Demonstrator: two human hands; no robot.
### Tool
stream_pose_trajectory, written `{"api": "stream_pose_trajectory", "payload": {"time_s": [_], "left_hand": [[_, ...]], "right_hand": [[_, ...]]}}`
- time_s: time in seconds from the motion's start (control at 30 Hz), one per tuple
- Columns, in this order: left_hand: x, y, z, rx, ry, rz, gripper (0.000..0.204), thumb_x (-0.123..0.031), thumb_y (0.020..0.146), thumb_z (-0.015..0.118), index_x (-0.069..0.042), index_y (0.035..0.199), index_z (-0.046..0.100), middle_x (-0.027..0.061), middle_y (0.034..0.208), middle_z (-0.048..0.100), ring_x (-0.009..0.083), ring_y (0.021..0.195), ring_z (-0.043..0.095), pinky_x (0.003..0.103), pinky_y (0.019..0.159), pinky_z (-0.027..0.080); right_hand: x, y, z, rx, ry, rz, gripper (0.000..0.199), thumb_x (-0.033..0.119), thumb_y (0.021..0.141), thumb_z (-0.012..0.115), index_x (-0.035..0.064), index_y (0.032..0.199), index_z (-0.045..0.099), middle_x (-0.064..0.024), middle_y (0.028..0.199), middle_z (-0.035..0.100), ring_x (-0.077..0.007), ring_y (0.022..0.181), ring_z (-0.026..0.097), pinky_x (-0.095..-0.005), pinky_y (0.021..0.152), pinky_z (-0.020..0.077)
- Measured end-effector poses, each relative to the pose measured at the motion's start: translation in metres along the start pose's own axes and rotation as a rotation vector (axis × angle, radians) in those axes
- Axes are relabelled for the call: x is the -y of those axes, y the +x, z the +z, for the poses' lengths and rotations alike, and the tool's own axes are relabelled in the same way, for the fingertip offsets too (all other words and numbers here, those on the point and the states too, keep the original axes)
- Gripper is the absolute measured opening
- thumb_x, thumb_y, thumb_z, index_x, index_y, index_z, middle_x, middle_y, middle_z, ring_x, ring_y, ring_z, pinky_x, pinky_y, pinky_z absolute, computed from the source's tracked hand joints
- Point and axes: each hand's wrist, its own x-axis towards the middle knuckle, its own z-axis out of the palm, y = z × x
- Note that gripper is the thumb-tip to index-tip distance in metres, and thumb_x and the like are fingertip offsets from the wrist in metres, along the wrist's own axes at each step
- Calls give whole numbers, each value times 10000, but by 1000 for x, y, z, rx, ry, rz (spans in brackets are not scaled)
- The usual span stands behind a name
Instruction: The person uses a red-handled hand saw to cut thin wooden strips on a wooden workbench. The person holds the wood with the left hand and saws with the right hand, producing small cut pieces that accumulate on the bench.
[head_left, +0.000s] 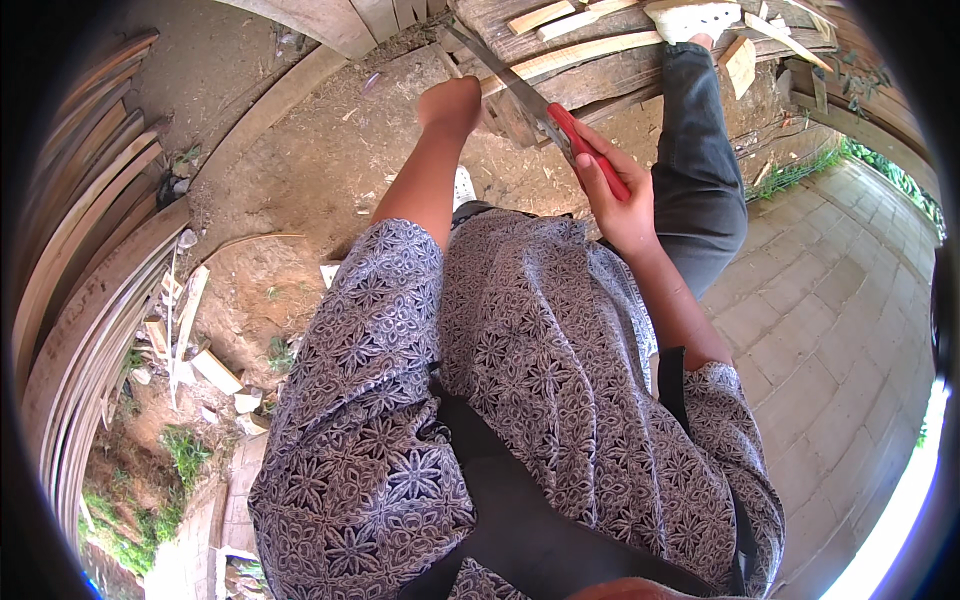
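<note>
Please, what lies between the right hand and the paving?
In the head view, the dark trouser leg lies between the right hand and the paving.

Red saw handle (581,138), grey blade (507,76), purple-grey floral shirt (540,340), white shoe (690,20)

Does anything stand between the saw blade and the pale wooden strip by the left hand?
Nothing visible does: the right hand holds the saw, whose blade crosses the strip beside the left hand. Whether blade meets strip is unclear.

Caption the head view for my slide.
Right hand grips a red-handled saw; left hand at a wood strip's end.
</note>
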Motion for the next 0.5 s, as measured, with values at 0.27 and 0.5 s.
{"api": "stream_pose_trajectory", "payload": {"time_s": [0.27,0.5], "left_hand": [[-2,1,-1,6,-7,-25,268,-158,906,549,-90,1102,719,151,1068,743,339,995,724,457,801,591],[0,0,0,-20,-8,3,264,-143,894,538,-85,1076,720,153,1058,745,342,997,724,460,812,584]], "right_hand": [[15,-5,0,27,-114,-68,352,116,988,632,14,1325,631,-136,1123,723,-110,1009,643,-261,890,494],[57,-79,-47,18,-229,-56,370,47,975,617,-42,1333,595,-161,1158,712,-151,1063,657,-274,933,488]]}}
